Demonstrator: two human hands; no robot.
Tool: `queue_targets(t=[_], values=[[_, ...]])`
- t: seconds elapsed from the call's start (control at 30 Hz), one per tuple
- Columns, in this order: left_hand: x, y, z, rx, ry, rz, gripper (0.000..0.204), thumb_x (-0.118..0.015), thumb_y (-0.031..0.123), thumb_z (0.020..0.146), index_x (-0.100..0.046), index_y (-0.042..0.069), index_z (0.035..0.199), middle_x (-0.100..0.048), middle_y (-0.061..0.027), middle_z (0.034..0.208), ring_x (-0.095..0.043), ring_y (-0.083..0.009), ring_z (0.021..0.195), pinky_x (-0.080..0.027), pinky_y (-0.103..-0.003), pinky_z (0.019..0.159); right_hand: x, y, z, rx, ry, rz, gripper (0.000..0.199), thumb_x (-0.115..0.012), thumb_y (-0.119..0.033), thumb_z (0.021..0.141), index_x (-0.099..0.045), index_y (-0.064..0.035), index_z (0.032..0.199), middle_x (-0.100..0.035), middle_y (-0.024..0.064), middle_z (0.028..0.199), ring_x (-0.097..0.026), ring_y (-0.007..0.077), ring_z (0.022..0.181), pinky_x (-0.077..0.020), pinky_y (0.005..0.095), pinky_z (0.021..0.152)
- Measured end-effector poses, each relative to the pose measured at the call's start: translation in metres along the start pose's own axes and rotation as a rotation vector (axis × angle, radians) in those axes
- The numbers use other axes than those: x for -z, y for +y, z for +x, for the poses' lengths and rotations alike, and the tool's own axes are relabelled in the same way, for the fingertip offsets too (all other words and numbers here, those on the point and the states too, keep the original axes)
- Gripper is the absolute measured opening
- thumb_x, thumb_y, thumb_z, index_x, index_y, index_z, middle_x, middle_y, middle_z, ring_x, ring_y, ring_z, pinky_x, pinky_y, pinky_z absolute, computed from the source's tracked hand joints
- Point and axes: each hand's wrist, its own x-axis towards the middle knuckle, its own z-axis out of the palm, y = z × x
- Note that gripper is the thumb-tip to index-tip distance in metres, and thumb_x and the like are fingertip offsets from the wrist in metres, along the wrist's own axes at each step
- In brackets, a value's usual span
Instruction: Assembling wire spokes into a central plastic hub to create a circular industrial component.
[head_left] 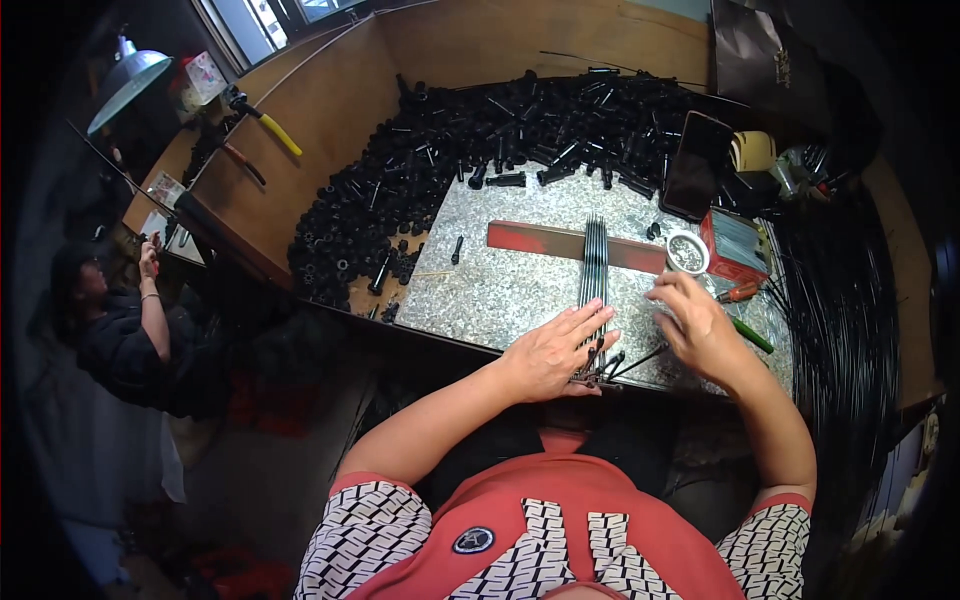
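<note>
A bundle of thin dark rods (594,262) lies across a flat red-and-brown bar (535,237) on a speckled grey board (455,305). My left hand (555,352) rests on the near ends of the rods, fingers stretched out flat. Small black end pieces (612,362) show beside its fingertips at the board's front edge. Just below a small white cup (687,252) hovers my right hand (700,330), its fingers bent and somewhat apart; nothing shows between them. What the cup holds is too small to name.
Black socket-like parts (520,125) heap behind and left of the board. A phone (695,165) leans at the back. To the right are a red box (735,245), a green-handled tool (752,335) and long dark rods (840,330). Another person (130,330) works at far left.
</note>
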Motion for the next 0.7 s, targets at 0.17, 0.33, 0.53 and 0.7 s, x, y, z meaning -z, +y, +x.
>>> queue_targets(t=[0.17, 0.33, 0.53, 0.7], values=[[0.002, -0.002, -0.011, -0.003, 0.045, -0.076, 0.094, -0.075, 0.049, 0.069, -0.035, 0.006, 0.142, -0.027, -0.0211, 0.15, -0.026, -0.0384, 0.139, -0.029, -0.048, 0.111, -0.011, -0.023, -0.012, 0.016, -0.269, 0.107, 0.027, -0.065, -0.004, 0.081, -0.056, -0.0002, 0.106, -0.055, 0.0171, 0.101, -0.058, 0.0373, 0.09, -0.0487, 0.0413, 0.077], [-0.023, 0.002, -0.002, -0.054, 0.165, -0.025, 0.093, -0.072, 0.056, 0.068, -0.042, -0.002, 0.134, -0.031, -0.0246, 0.147, -0.026, -0.0405, 0.139, -0.027, -0.051, 0.111, -0.02, -0.034, -0.035, 0.021, -0.383, 0.202, 0.044, -0.073, -0.006, 0.074, -0.059, 0.0002, 0.115, -0.06, 0.0178, 0.107, -0.058, 0.0369, 0.099, -0.0467, 0.0406, 0.086], [-0.014, 0.007, -0.014, -0.003, 0.183, 0.065, 0.088, -0.072, 0.054, 0.069, -0.045, 0.003, 0.135, -0.032, -0.0223, 0.147, -0.025, -0.0424, 0.139, -0.026, -0.053, 0.111, -0.033, -0.066, -0.027, -0.11, -0.335, 0.257, 0.044, -0.078, -0.011, 0.071, -0.062, 0.0, 0.111, -0.059, 0.0166, 0.1, -0.06, 0.032, 0.089, -0.0492, 0.0386, 0.079], [-0.008, 0.006, -0.012, 0.06, 0.076, 0.096, 0.096, -0.069, 0.06, 0.068, -0.039, 0.005, 0.14, -0.027, -0.0234, 0.149, -0.016, -0.0428, 0.141, -0.022, -0.056, 0.111, -0.057, -0.061, -0.029, -0.03, -0.198, 0.466, 0.036, -0.074, -0.008, 0.076, -0.063, 0.0006, 0.109, -0.06, 0.0155, 0.093, -0.062, 0.0281, 0.078, -0.0501, 0.0342, 0.068]])
